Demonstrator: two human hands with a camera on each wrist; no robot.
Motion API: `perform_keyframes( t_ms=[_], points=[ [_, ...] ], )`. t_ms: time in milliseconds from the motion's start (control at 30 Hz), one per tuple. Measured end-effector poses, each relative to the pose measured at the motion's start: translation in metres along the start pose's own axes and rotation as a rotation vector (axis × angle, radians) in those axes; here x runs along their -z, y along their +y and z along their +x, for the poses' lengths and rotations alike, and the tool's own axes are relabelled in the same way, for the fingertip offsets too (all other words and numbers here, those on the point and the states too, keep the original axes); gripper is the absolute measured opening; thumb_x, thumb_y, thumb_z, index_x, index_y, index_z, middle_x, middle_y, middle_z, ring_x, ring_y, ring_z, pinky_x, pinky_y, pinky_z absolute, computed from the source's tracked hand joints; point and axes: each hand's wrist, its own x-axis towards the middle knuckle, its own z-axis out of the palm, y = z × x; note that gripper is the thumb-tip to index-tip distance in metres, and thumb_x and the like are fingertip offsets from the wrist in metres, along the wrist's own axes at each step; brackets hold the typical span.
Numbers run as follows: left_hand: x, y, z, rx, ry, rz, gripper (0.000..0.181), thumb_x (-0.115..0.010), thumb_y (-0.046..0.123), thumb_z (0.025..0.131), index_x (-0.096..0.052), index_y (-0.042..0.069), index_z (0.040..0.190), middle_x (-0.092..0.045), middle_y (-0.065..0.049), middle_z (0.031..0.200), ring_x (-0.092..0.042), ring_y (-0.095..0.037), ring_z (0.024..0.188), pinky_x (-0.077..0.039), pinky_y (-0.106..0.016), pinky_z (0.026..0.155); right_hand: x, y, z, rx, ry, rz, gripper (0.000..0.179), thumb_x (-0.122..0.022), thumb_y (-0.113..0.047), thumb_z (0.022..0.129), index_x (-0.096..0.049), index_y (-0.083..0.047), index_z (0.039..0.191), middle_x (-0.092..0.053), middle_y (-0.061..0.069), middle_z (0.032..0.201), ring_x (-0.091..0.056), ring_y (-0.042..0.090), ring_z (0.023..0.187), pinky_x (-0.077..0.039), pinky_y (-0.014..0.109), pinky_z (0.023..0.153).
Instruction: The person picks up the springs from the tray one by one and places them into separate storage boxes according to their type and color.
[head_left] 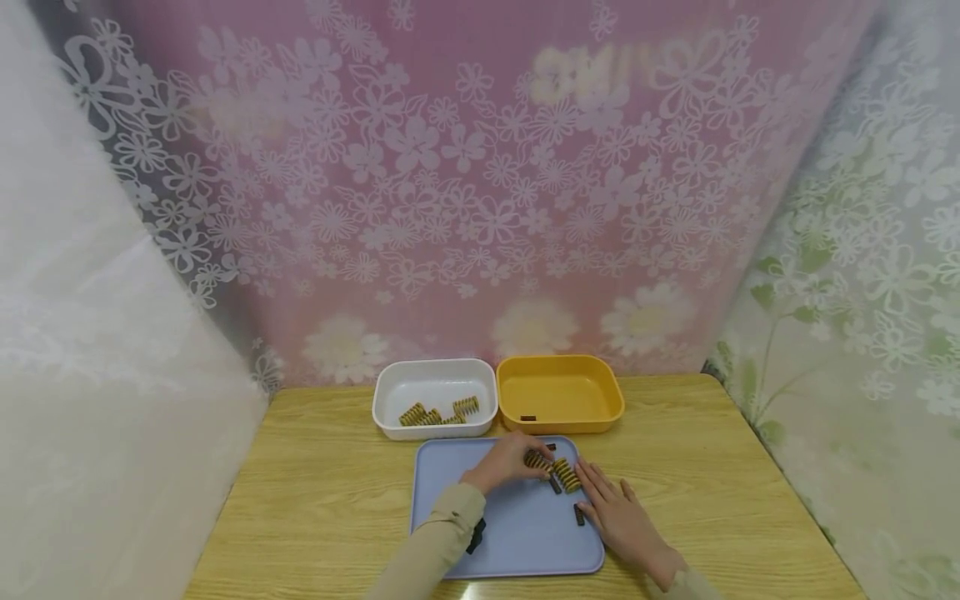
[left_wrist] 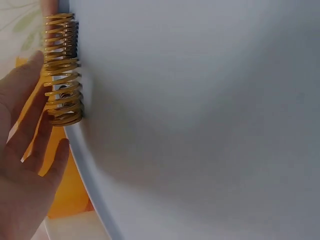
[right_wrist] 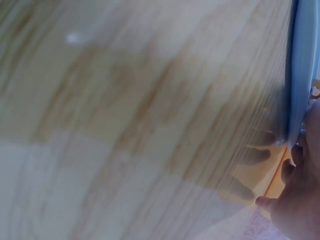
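Observation:
My left hand pinches a yellow coil spring over the upper right part of a blue tray. In the left wrist view the held spring lies along the fingers. Just right of it sits a second yellow spring, close to the fingertips of my right hand. That hand rests with straight fingers across the tray's right rim. Small dark springs lie about: one between the yellow ones, one by the right thumb, one near the far rim.
Behind the tray stand a white bin with several yellow springs and a yellow bin with a small dark spring. All stand on a wood-grain table. Flowered curtains hang at the back and sides.

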Motion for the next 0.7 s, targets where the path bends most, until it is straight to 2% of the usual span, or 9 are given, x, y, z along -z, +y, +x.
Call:
perform_keyframes(
  t_ms=[100,233,500,700],
  points=[
    [-0.002,-0.003,-0.002,0.0,-0.006,0.023,0.024,-0.084,0.022,0.084,-0.078,0.018,0.107,-0.075,0.009,0.107,-0.066,-0.005,0.103,-0.05,-0.018,0.093,0.0,-0.001,0.0,0.001,0.002,-0.003,0.06,-0.055,-0.031,0.105,-0.036,-0.009,0.158,-0.035,0.007,0.163,-0.039,0.032,0.146,-0.031,0.072,0.108],
    [-0.005,-0.007,-0.007,0.03,0.009,0.002,0.027,-0.085,0.023,0.083,-0.076,0.019,0.108,-0.074,0.01,0.107,-0.064,-0.002,0.102,-0.048,-0.018,0.096,0.0,-0.002,0.001,0.009,0.01,0.0,0.06,-0.055,-0.031,0.105,-0.036,-0.008,0.158,-0.035,0.008,0.163,-0.039,0.033,0.146,-0.031,0.072,0.108],
    [-0.005,-0.013,-0.017,0.093,0.043,-0.087,0.028,-0.088,0.021,0.081,-0.074,0.018,0.105,-0.071,0.01,0.1,-0.062,0.0,0.094,-0.05,-0.02,0.09,0.0,-0.001,-0.001,0.006,0.055,0.015,0.06,-0.057,-0.03,0.104,-0.038,-0.008,0.156,-0.038,0.009,0.161,-0.042,0.035,0.143,-0.032,0.072,0.107],
    [-0.004,-0.013,-0.022,0.116,0.055,-0.125,0.029,-0.089,0.016,0.079,-0.073,0.016,0.103,-0.072,0.008,0.098,-0.062,-0.001,0.091,-0.051,-0.019,0.088,0.002,-0.004,0.0,0.01,0.038,0.01,0.06,-0.056,-0.029,0.104,-0.038,-0.008,0.157,-0.037,0.008,0.162,-0.041,0.034,0.144,-0.031,0.072,0.108]
  ],
)
